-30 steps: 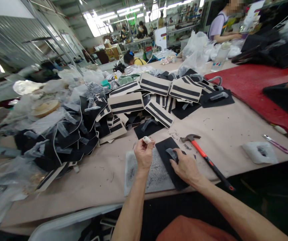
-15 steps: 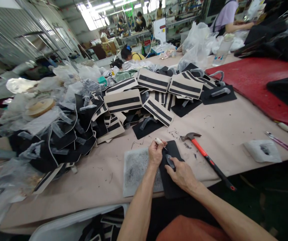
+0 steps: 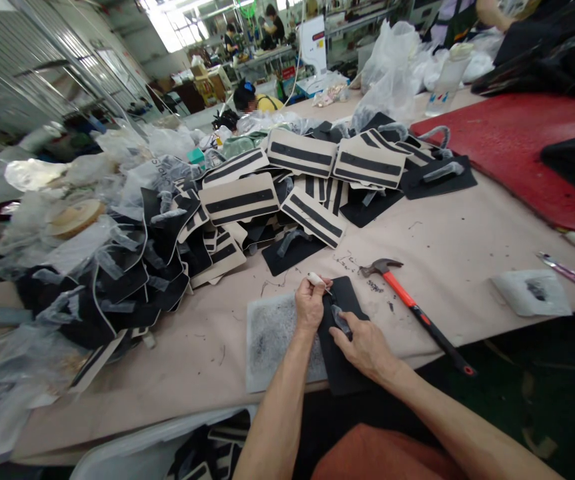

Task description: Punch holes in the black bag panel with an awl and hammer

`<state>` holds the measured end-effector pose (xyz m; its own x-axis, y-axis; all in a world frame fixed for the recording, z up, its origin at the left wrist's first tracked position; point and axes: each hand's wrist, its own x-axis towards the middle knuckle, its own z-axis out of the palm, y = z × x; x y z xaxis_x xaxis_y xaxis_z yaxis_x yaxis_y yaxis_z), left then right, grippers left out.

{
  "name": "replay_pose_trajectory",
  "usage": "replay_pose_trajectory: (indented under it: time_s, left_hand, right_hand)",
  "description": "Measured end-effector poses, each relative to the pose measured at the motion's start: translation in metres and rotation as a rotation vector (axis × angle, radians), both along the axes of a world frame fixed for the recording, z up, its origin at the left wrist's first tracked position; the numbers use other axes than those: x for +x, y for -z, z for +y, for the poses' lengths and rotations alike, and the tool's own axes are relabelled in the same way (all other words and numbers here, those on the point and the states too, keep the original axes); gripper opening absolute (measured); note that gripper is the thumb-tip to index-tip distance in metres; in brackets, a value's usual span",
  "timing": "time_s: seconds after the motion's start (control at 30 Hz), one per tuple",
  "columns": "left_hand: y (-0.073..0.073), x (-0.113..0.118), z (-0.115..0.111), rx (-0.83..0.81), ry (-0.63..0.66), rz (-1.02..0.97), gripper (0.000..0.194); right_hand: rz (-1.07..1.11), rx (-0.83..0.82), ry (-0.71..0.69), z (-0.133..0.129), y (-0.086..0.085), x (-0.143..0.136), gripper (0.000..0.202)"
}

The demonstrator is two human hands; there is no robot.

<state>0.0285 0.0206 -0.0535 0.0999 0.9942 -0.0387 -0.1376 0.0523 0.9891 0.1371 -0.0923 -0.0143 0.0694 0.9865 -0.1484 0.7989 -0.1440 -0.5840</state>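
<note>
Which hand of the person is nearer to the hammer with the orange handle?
Right. The right hand rests on the black piece, just left of the hammer. The left hand, holding a small white-handled tool, is farther left.

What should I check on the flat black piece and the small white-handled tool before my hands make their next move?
1. Left hand grips small white-handled tool: ok.
2. Tool tip meets flat black piece: cannot tell, too small.
3. Right hand presses the grey strap on the black piece: ok.
4. Black piece lies partly on the speckled grey pad: ok.
5. Black piece overhangs the tan table edge: not ok.
6. Red-handled hammer lies apart from both hands: ok.
</note>
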Motion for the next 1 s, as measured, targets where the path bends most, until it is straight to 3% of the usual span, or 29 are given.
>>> replay_pose_trajectory:
  time_s: [0.17, 0.3, 0.37, 0.47, 0.57, 0.6, 0.67, 0.77, 0.83, 0.93, 1.0]
  left_hand:
    - [-0.004, 0.001, -0.004, 0.089, -0.034, 0.172, 0.023]
    - [-0.010, 0.002, -0.012, 0.209, -0.069, 0.355, 0.014]
    - [-0.012, 0.003, -0.016, 0.300, -0.047, 0.433, 0.012]
    - [-0.012, 0.003, -0.017, 0.393, 0.029, 0.474, 0.014]
    - [-0.011, 0.003, -0.013, 0.394, 0.080, 0.452, 0.015]
    - [-0.011, 0.002, -0.011, 0.375, 0.084, 0.436, 0.014]
    - [-0.012, 0.001, -0.008, 0.324, 0.077, 0.389, 0.012]
    - [-0.013, 0.000, -0.006, 0.287, 0.060, 0.354, 0.010]
    - [-0.013, -0.001, -0.007, 0.316, 0.063, 0.390, 0.009]
    - [-0.010, 0.000, -0.010, 0.377, 0.094, 0.440, 0.011]
    - [-0.008, 0.000, -0.010, 0.409, 0.119, 0.453, 0.014]
  right_hand:
    - [0.076, 0.003, -0.017, -0.002, -0.005, 0.002, 0.049]
    - [0.195, 0.076, -0.071, -0.004, -0.015, 0.027, 0.048]
    - [0.137, 0.178, 0.019, -0.005, -0.013, 0.053, 0.043]
    - [-0.176, 0.251, 0.212, -0.006, -0.001, 0.102, 0.042]
    - [-0.309, 0.005, 0.286, -0.009, 0.012, 0.139, 0.034]
    - [-0.255, -0.091, 0.300, -0.009, 0.014, 0.146, 0.026]
    - [0.059, -0.268, 0.346, -0.008, 0.011, 0.149, 0.010]
    - [0.600, -0.455, 0.380, -0.002, -0.009, 0.135, 0.003]
    - [0.745, -0.442, 0.388, 0.003, -0.029, 0.120, 0.007]
    - [0.697, -0.146, 0.403, 0.010, -0.063, 0.104, 0.032]
    - [0.489, 0.150, 0.330, 0.012, -0.082, 0.099, 0.043]
